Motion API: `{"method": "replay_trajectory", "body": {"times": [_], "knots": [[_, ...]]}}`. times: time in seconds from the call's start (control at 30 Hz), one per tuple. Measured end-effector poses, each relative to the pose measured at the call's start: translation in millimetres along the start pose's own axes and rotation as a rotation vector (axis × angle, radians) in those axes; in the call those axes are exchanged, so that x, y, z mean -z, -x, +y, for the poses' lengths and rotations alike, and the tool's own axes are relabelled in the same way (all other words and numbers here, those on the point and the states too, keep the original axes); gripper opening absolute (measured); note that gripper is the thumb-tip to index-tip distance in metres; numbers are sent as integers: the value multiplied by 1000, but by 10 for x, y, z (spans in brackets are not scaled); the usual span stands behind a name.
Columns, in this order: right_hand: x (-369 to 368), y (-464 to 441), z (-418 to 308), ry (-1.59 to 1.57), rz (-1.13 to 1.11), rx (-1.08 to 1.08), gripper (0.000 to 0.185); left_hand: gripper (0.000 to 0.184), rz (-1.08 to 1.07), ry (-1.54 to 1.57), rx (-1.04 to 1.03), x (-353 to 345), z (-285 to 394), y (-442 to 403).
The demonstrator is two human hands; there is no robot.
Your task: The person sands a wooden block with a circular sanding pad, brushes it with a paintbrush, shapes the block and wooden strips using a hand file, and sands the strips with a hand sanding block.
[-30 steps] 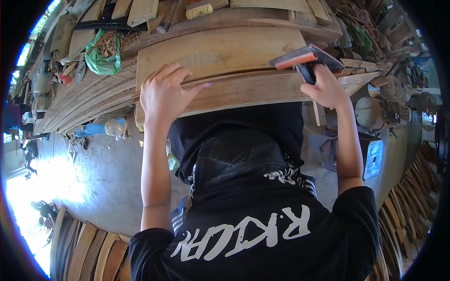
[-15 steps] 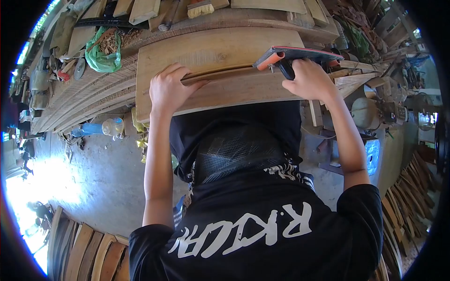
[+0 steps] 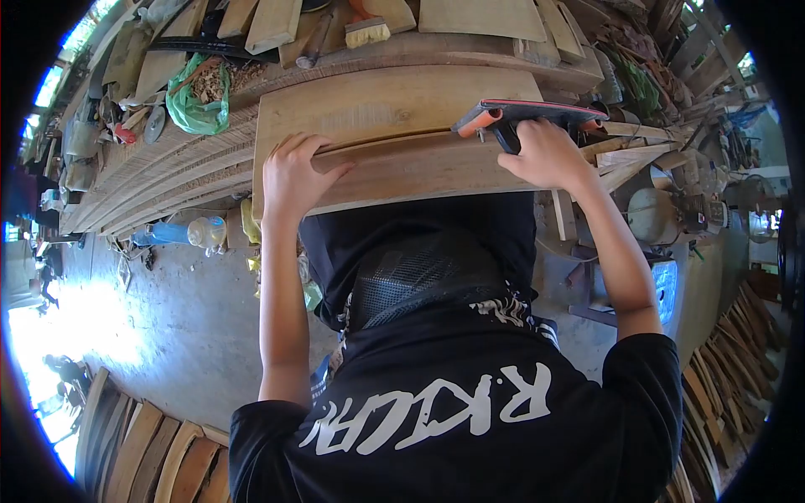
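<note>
In front of my body lies a pale wooden board (image 3: 419, 168), its lengthwise edge running beside a second wide plank (image 3: 360, 109), with a dark narrow gap between them. My left hand (image 3: 295, 172) holds the board near its left end, fingers bent over the edge and thumb apart on the near face. A hand sander (image 3: 537, 109) with a flat black plate, a red rim and orange end pieces is in my right hand (image 3: 549, 155). My fingers wrap its black handle, partly hidden. The sander is tilted over the board's right end; whether it touches the wood I cannot tell.
Beyond the planks lie a brush (image 3: 367, 33), a wooden-handled tool (image 3: 314, 42) and a green plastic bag (image 3: 197, 101) with shavings. Stacked curved timber (image 3: 159, 193) stands left. A blue bottle (image 3: 163, 233) is below it. Several wood strips lean lower left (image 3: 168, 453).
The planks and bench appear slightly lower and farther right in view. My right hand and the sander have shifted slightly toward me. Both hands keep their holds.
</note>
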State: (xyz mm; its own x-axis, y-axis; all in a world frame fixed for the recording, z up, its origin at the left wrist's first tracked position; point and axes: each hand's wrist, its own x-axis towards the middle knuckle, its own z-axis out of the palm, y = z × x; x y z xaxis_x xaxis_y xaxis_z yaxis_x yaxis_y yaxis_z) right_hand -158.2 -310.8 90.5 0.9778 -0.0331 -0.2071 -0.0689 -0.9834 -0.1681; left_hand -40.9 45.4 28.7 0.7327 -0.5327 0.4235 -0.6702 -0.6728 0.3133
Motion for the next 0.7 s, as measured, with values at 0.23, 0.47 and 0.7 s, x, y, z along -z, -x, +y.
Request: {"method": "replay_trajectory", "body": {"times": [0.23,0.47,0.7], "knots": [[-27,30,181,-252,224,-46,40,46,-19,-81,5,10,-69,39],[-10,2,653,-1006,605,-6,31,46,-28,-100,47,-26,-25,60],[-29,21,45,-263,572,306,43,45,-26,-102,120,-134,308,53]]}}
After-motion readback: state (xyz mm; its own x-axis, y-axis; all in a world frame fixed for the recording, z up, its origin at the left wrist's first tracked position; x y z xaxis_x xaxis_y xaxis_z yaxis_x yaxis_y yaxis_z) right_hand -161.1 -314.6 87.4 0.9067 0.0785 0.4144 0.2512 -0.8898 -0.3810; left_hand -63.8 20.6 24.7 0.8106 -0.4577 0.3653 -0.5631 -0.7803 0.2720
